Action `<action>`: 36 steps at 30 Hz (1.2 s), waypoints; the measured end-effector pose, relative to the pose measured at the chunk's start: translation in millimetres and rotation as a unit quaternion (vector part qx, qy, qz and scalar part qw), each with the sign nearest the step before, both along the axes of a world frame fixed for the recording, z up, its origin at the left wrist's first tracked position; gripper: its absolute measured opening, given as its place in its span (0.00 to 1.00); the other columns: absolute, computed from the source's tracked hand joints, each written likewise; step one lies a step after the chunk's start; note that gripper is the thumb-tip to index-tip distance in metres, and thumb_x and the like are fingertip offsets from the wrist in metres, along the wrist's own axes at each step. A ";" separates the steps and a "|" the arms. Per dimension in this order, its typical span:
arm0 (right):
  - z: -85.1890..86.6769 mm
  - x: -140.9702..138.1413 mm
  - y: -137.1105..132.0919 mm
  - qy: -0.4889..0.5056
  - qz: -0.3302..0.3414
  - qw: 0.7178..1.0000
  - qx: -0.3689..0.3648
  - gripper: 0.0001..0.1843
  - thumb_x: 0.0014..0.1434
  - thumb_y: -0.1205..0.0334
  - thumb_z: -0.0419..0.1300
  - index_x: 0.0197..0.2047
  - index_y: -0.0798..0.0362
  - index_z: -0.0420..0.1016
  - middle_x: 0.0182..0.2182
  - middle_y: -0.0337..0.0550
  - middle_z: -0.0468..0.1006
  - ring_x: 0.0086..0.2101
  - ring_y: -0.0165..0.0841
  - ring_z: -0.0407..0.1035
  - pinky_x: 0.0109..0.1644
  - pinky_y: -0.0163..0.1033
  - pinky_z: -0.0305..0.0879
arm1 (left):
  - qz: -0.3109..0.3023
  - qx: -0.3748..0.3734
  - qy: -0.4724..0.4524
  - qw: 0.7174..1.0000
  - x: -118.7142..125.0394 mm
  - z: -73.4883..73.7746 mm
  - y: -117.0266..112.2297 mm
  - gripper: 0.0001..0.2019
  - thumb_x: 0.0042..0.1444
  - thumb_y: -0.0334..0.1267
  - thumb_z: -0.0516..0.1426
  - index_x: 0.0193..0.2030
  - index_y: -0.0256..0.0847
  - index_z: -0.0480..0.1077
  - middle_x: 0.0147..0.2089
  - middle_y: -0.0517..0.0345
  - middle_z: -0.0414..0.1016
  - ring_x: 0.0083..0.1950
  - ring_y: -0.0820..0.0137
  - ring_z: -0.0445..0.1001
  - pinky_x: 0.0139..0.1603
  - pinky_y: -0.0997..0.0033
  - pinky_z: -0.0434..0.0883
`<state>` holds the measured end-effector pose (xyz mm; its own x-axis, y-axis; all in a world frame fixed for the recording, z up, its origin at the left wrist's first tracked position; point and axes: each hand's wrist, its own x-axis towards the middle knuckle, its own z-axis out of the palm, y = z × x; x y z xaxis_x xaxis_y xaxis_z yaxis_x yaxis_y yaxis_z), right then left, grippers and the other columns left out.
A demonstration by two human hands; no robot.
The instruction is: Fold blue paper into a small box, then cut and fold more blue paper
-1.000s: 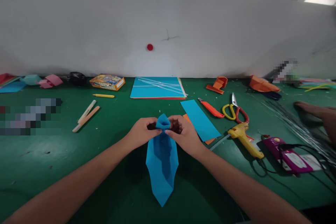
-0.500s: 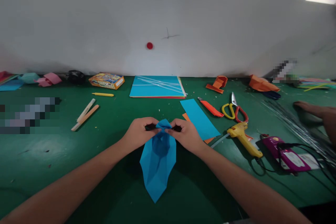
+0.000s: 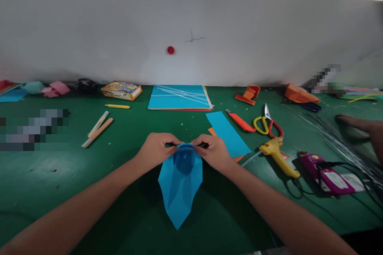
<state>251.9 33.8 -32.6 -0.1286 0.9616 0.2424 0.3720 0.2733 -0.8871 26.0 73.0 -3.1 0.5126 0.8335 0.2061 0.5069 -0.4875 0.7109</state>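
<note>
A folded blue paper piece (image 3: pixel 179 189) lies on the green table (image 3: pixel 125 167) in front of me, its point toward me. My left hand (image 3: pixel 155 149) and my right hand (image 3: pixel 214 151) each pinch its far end, fingers closed on the paper from either side. That far end is pressed down flat between my fingertips.
A blue paper strip (image 3: pixel 228 132) lies just right of my hands, then an orange cutter (image 3: pixel 239 122), scissors (image 3: pixel 267 124), a yellow glue gun (image 3: pixel 278 156) and a purple device (image 3: pixel 324 174) with cables. A blue sheet stack (image 3: pixel 179 97) sits behind. Another person's hand (image 3: pixel 363 131) rests at far right.
The raised far tip of the blue paper has been folded down flat between my fingers. The piece has shifted slightly left and nearer the table.
</note>
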 end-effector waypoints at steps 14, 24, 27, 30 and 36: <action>3.5 -0.1 0.3 -0.030 -0.033 0.999 0.014 0.09 0.57 0.57 0.65 0.26 0.48 0.74 0.25 0.37 0.77 0.27 0.33 0.68 0.29 0.36 0.61 | -0.007 0.033 -0.002 0.999 1.5 2.5 -4.9 0.16 0.66 0.48 0.56 0.36 0.45 0.83 0.38 0.57 0.85 0.40 0.61 0.82 0.43 0.70 0.74; 4.4 -1.4 -3.1 -0.039 -0.032 0.998 0.024 0.09 0.58 0.60 0.64 0.26 0.48 0.73 0.24 0.36 0.75 0.26 0.33 0.66 0.29 0.36 0.59 | 0.008 0.083 0.008 0.996 3.2 14.1 -10.4 0.16 0.66 0.49 0.56 0.36 0.44 0.80 0.40 0.55 0.84 0.41 0.63 0.80 0.44 0.69 0.72; 4.0 -0.8 -3.3 -0.042 -0.036 0.998 0.029 0.08 0.58 0.60 0.63 0.27 0.48 0.72 0.25 0.36 0.75 0.27 0.33 0.67 0.29 0.36 0.59 | 0.006 0.069 0.022 0.997 6.6 15.4 -15.1 0.12 0.62 0.48 0.60 0.41 0.44 0.80 0.42 0.56 0.84 0.41 0.63 0.79 0.42 0.70 0.72; 2.6 -1.1 -3.9 -0.045 -0.037 0.998 0.035 0.08 0.59 0.60 0.63 0.28 0.48 0.72 0.25 0.36 0.76 0.27 0.33 0.68 0.29 0.37 0.59 | 0.012 0.055 0.054 0.997 10.6 15.7 -20.1 0.09 0.58 0.41 0.62 0.45 0.45 0.79 0.43 0.56 0.83 0.41 0.63 0.79 0.42 0.69 0.72; -2.8 -4.1 -4.8 -0.050 -0.011 0.997 0.050 0.04 0.62 0.60 0.62 0.38 0.46 0.79 0.34 0.39 0.82 0.33 0.35 0.75 0.36 0.38 0.69 | -0.001 0.070 0.044 0.997 8.3 12.8 -15.3 0.07 0.57 0.33 0.59 0.38 0.45 0.79 0.39 0.59 0.82 0.40 0.64 0.79 0.41 0.70 0.71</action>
